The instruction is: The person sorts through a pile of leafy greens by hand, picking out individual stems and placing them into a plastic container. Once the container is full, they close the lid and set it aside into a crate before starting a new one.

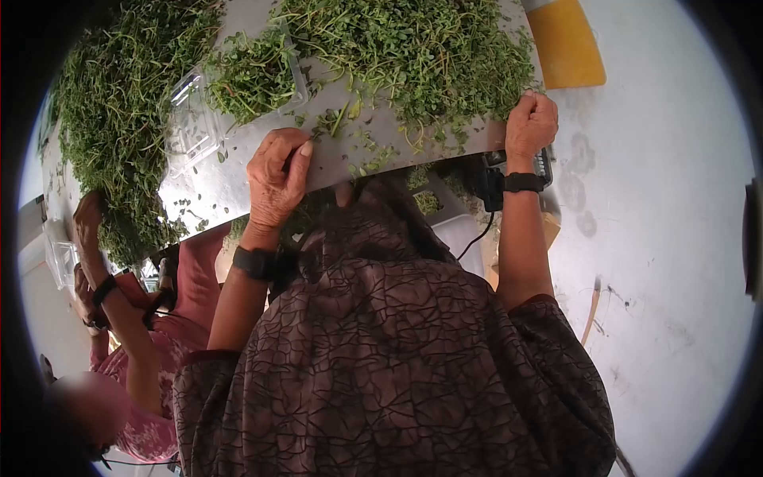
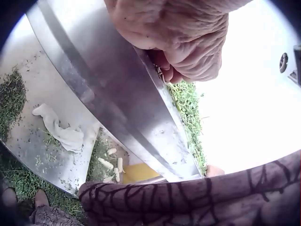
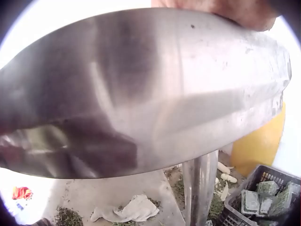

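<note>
My left hand (image 1: 280,175) is at the near edge of the metal table (image 1: 208,191), fingers curled and thumb against the bent forefinger. In the left wrist view, a thin bit of sprig shows at its fingertips (image 2: 176,75). Loose leafy sprigs (image 1: 334,119) lie just beyond it. My right hand (image 1: 531,126) is bent over the table's right corner, beside the big heap of leafy greens (image 1: 421,56). Its fingers are bent toward the heap with their tips hidden, and I cannot tell whether they grip stems.
A clear plastic tray (image 1: 298,79) of greens sits beside a clear container (image 1: 191,131). Another heap of greens (image 1: 119,103) covers the table's left side, where another person's hand (image 1: 89,219) reaches in. Below, a black crate (image 3: 235,207) holds packed boxes, near a white cloth (image 3: 127,209).
</note>
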The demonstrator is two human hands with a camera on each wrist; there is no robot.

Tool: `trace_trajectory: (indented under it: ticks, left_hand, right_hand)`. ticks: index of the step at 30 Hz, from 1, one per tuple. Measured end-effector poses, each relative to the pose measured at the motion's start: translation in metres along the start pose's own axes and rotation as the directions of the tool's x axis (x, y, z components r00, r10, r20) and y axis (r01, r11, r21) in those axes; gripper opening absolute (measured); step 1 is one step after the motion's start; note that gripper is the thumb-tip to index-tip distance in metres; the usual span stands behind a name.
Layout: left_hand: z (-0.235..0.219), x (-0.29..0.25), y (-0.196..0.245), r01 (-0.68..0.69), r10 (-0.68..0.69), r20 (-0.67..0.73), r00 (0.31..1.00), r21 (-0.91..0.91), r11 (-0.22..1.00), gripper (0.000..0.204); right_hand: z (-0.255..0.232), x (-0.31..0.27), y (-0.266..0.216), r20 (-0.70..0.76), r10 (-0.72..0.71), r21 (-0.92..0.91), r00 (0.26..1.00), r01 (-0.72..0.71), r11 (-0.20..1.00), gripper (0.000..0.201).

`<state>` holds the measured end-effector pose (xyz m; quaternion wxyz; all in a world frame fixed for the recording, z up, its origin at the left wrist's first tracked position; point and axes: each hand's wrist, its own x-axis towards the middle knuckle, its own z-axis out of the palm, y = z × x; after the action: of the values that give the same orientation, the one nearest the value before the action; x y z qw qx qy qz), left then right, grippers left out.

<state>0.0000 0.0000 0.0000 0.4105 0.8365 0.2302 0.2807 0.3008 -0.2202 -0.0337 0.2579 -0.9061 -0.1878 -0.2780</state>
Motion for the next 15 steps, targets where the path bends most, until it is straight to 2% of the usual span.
trace_trajectory:
  ticks: [2, 6, 9, 12, 14, 15]
  left_hand:
    - [-0.0003, 0.0036, 0.004, 0.003, -0.003, 0.047, 0.999, -0.001, 1.0, 0.005]
    - [-0.0004, -0.0034, -0.0033, 0.0, 0.001, 0.031, 1.0, -0.047, 0.999, 0.004]
    - [-0.0004, -0.0019, -0.0018, -0.011, 0.011, -0.006, 1.0, -0.035, 0.999, 0.004]
    - [-0.0013, -0.0027, -0.0004, -0.004, 0.004, 0.023, 1.0, -0.023, 1.0, 0.004]
    - [-0.0002, -0.0019, 0.0017, -0.031, 0.031, -0.011, 0.999, -0.022, 0.999, 0.004]
    - [0.0, -0.0016, 0.0021, -0.026, 0.026, -0.016, 1.0, -0.015, 1.0, 0.006]
  right_hand:
    - [0.0033, 0.0026, 0.0013, -0.035, 0.008, 0.019, 0.999, -0.008, 1.0, 0.014]
    - [-0.0018, -0.0008, -0.0028, -0.03, 0.005, 0.076, 1.0, -0.003, 0.997, 0.014]
    - [-0.0034, -0.0009, -0.0034, 0.005, 0.032, 0.033, 0.999, -0.032, 0.999, 0.014]
    - [-0.0054, 0.0008, -0.0042, 0.034, 0.047, 0.049, 0.998, -0.048, 0.998, 0.015]
    - [-0.0028, 0.0002, -0.0007, -0.013, -0.017, 0.079, 1.0, 0.018, 0.997, 0.014]
    - [-0.0038, 0.002, -0.003, -0.008, -0.008, 0.082, 1.0, 0.009, 0.997, 0.014]
